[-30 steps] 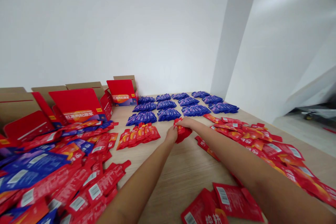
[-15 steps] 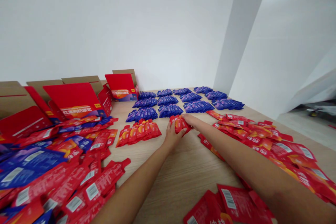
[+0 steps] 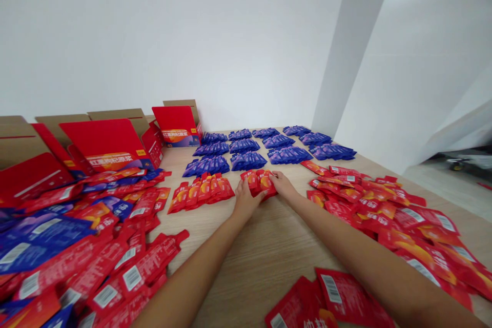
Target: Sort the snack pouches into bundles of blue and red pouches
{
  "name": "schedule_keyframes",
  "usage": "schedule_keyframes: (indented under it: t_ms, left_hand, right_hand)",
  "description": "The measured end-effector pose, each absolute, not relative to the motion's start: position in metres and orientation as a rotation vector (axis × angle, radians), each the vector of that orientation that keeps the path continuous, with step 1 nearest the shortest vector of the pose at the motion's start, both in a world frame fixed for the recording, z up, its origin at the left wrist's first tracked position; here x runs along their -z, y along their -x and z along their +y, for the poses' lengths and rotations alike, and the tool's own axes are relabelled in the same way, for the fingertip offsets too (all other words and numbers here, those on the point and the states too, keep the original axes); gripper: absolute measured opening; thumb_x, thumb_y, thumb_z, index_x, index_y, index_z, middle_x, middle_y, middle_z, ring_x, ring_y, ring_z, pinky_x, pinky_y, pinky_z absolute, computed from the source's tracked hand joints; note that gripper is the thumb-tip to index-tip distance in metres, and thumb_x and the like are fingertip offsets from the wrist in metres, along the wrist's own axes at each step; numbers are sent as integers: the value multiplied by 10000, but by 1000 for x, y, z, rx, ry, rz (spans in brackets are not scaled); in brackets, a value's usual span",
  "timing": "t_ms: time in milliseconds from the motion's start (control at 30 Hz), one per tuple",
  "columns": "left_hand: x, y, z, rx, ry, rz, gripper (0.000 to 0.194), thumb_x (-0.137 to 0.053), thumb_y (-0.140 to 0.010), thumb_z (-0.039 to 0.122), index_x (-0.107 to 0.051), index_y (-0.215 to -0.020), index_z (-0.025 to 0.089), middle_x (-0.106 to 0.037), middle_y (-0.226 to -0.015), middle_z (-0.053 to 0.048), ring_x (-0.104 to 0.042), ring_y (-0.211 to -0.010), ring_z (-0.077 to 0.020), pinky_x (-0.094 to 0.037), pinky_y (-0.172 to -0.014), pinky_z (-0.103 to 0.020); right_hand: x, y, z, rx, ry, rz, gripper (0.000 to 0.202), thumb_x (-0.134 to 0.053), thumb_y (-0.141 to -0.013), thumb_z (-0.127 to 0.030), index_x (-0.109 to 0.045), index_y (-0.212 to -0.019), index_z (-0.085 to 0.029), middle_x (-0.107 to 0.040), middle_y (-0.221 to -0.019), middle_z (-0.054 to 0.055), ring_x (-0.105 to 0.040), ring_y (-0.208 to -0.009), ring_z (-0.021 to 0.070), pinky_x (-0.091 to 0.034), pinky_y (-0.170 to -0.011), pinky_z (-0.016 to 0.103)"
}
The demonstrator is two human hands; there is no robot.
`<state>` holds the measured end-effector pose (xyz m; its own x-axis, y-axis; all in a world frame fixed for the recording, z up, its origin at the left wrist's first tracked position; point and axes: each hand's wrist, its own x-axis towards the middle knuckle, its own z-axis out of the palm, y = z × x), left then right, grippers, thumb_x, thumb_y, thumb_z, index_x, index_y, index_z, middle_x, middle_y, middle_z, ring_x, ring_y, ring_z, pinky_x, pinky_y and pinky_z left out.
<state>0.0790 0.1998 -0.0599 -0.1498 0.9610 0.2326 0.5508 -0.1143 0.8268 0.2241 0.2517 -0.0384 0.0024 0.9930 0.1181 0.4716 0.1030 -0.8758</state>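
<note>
Several red pouches point(image 3: 258, 180) lie overlapped near the middle of the table, between my two hands. My left hand point(image 3: 247, 199) grips their left and front side, thumb bent toward them. At their right edge my right hand point(image 3: 282, 184) has its fingers closed on the pouches. Just left of my left hand lies a fanned row of red pouches point(image 3: 202, 192). Behind the hands are several fanned stacks of blue pouches point(image 3: 248, 160) in rows.
Open red cartons point(image 3: 111, 146) stand at the back left. Mixed red and blue pouches point(image 3: 77, 246) are heaped at the left. A red pile point(image 3: 369, 200) covers the right side, and more red pouches point(image 3: 334, 294) lie at the front edge.
The pouches between my hands are spread a little wider to the left. My left hand has shifted slightly left, and my right hand has moved slightly right and lower.
</note>
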Motion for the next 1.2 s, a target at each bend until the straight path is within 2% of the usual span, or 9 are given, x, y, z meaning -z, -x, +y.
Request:
schedule_keyframes:
  t_ms: [100, 233, 433, 633, 867, 967, 1067, 1200]
  left_hand:
    - [65, -67, 197, -1131, -1846, 1636, 990, -789, -504, 373, -323, -1348, 148, -267, -1454, -214, -234, -1351, -383, -200, -1091, -500]
    - [72, -62, 201, -1128, -1969, 1548, 866, -698, -636, 326, -281, -1378, 164, -256, -1462, -190, -213, -1365, -359, -213, -1086, -514]
    - [71, -75, 214, -1141, -1996, 1548, 787, -648, -685, 268, -286, -1369, 123, -285, -1443, -220, -227, -1362, -344, -228, -1084, -506]
    - [71, -73, 214, -1279, -1895, 1502, 869, -703, -575, 188, -317, -1353, 181, -308, -1435, -163, -265, -1344, -337, -228, -1094, -507]
    - [59, -69, 208, -1351, -1808, 1452, 769, -682, -549, 119, -430, -1273, 189, -476, -1306, -122, -399, -1251, -297, -269, -1083, -476]
    - [56, -70, 206, -1373, -1806, 1420, 738, -665, -551, 102, -459, -1254, 190, -515, -1263, -109, -426, -1220, -287, -284, -1072, -466]
    - [59, -70, 207, -1367, -1834, 1447, 740, -650, -559, 96, -445, -1265, 188, -506, -1276, -110, -412, -1233, -290, -278, -1074, -466]
    - [65, -71, 208, -1307, -1915, 1563, 765, -650, -576, 122, -393, -1295, 145, -458, -1325, -158, -371, -1272, -315, -251, -1087, -474]
  right_hand:
    - [40, -222, 246, -749, 1464, -1654, 384, -408, -842, -224, -583, -1167, -121, -611, -1203, 119, -543, -1130, 196, -377, -999, 328]
    - [40, -219, 243, -671, 1443, -1747, 399, -396, -861, -242, -567, -1208, -145, -544, -1309, 93, -457, -1236, 187, -281, -1076, 337]
    - [34, -221, 244, -573, 1462, -1833, 421, -350, -894, -248, -512, -1274, -168, -543, -1316, 75, -465, -1237, 180, -287, -1073, 329]
    - [33, -223, 242, -459, 1510, -1897, 415, -363, -895, -256, -520, -1253, -119, -561, -1282, 135, -485, -1206, 222, -304, -1045, 366]
    - [38, -218, 239, -375, 1518, -1968, 355, -442, -880, -283, -591, -1189, -193, -581, -1256, 90, -446, -1232, 217, -263, -1065, 363]
    - [40, -215, 240, -365, 1536, -1965, 353, -456, -877, -291, -605, -1175, -173, -571, -1262, 112, -420, -1254, 233, -235, -1077, 378]
    - [41, -215, 242, -368, 1560, -1945, 362, -443, -879, -275, -591, -1190, -162, -573, -1257, 123, -425, -1251, 242, -239, -1073, 393]
    - [42, -220, 244, -390, 1577, -1915, 408, -366, -893, -235, -530, -1246, -113, -558, -1278, 135, -464, -1221, 214, -290, -1054, 347]
